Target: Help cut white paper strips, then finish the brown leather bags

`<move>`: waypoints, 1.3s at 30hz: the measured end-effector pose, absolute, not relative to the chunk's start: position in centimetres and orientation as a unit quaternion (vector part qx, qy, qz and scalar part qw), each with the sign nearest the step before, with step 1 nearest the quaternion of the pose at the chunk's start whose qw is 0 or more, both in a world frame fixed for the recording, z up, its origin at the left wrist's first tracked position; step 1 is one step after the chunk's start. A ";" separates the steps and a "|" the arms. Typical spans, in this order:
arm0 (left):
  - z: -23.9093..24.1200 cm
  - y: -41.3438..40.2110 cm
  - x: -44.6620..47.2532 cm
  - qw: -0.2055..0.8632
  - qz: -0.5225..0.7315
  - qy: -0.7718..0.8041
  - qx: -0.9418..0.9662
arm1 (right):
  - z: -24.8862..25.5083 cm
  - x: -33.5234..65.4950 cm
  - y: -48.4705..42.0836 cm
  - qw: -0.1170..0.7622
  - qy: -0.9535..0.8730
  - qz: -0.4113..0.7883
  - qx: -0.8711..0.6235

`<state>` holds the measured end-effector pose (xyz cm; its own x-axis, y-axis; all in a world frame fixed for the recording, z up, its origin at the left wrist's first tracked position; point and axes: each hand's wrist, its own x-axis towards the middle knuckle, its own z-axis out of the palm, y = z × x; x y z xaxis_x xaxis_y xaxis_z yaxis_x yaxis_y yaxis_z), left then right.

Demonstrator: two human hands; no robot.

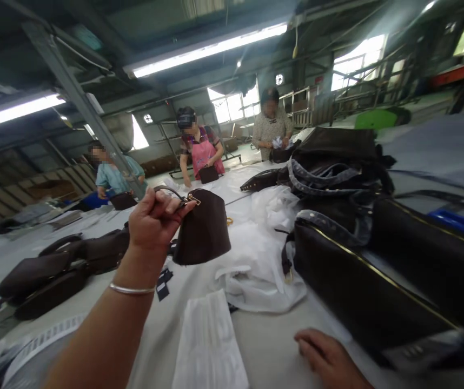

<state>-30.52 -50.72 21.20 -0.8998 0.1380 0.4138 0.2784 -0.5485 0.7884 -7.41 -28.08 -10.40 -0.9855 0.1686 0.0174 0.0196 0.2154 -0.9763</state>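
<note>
My left hand is raised above the table, fingers closed on the strap of a small dark brown bag that hangs from it. A silver bangle circles that wrist. My right hand rests low at the bottom edge on the table, beside a large black bag; its fingers look loosely curled and hold nothing I can see. A flat white dust bag lies between my two arms.
Several dark brown bags lie at the left. Crumpled white wrapping sits mid-table. A heap of black bags rises at the right. Three other people stand at the table's far side, handling bags.
</note>
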 end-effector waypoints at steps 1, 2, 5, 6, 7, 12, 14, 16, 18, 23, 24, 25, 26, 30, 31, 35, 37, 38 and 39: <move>21.4 -50.8 -28.2 0.044 -0.854 -0.468 -0.223 | -9.6 -7.2 -27.8 0.035 -0.755 0.651 -0.063; 21.4 -50.9 -26.1 0.051 -0.855 -0.466 -0.222 | -8.8 -6.9 -27.5 0.014 -0.727 0.683 -0.066; 20.0 -50.7 -20.2 0.061 -0.859 -0.460 -0.214 | -6.9 -5.2 -27.1 -0.039 -0.601 0.794 -0.088; 19.0 -50.4 -18.3 0.044 -0.863 -0.454 -0.217 | -6.4 -4.5 -27.1 -0.060 -0.555 0.824 -0.096; 17.6 -50.0 -16.5 0.017 -0.866 -0.447 -0.224 | -6.1 -3.7 -27.1 -0.078 -0.517 0.847 -0.102; 9.5 -47.7 -7.8 -0.173 -0.843 -0.423 -0.286 | -5.4 -0.9 -27.1 -0.105 -0.416 0.895 -0.122; 7.7 -47.4 -5.1 -0.236 -0.810 -0.433 -0.317 | -4.9 -0.9 -26.8 -0.046 -0.402 0.904 -0.140; 7.3 -48.0 -3.6 -0.261 -0.776 -0.456 -0.348 | -4.2 -1.6 -26.3 0.029 -0.395 0.908 -0.133; 7.4 -49.4 -3.3 -0.253 -0.755 -0.473 -0.377 | -3.5 -2.4 -25.7 0.076 -0.386 0.913 -0.110; 6.1 -54.3 -5.0 -0.227 -0.680 -0.566 -0.407 | -2.1 -3.5 -24.2 0.127 -0.370 0.911 -0.129; 5.5 -55.2 -5.3 -0.218 -0.651 -0.605 -0.403 | -2.0 -3.6 -24.0 0.130 -0.374 0.909 -0.127; 4.8 -56.0 -5.6 -0.207 -0.619 -0.644 -0.399 | -1.8 -3.7 -23.8 0.133 -0.380 0.907 -0.124; 4.2 -56.8 -5.8 -0.196 -0.589 -0.676 -0.397 | -1.6 -3.8 -23.7 0.136 -0.390 0.903 -0.121; 3.4 -59.4 -6.1 -0.163 -0.508 -0.742 -0.406 | 0.2 -4.8 -23.4 0.167 -0.465 0.861 -0.115; 3.6 -59.7 -6.0 -0.152 -0.491 -0.750 -0.416 | 0.9 -5.3 -23.4 0.177 -0.492 0.846 -0.104; 4.8 -58.1 -4.9 -0.075 -0.419 -0.751 -0.504 | 4.5 -7.6 -24.0 0.182 -0.611 0.771 0.000; 5.1 -55.9 -4.2 -0.012 -0.397 -0.737 -0.548 | 6.4 -8.3 -24.9 0.176 -0.713 0.675 0.065; 5.1 -54.6 -4.0 0.029 -0.387 -0.730 -0.563 | 7.2 -8.2 -25.6 0.189 -0.764 0.610 0.088; 5.0 -53.3 -3.9 0.073 -0.375 -0.724 -0.574 | 7.9 -7.8 -26.3 0.208 -0.805 0.546 0.102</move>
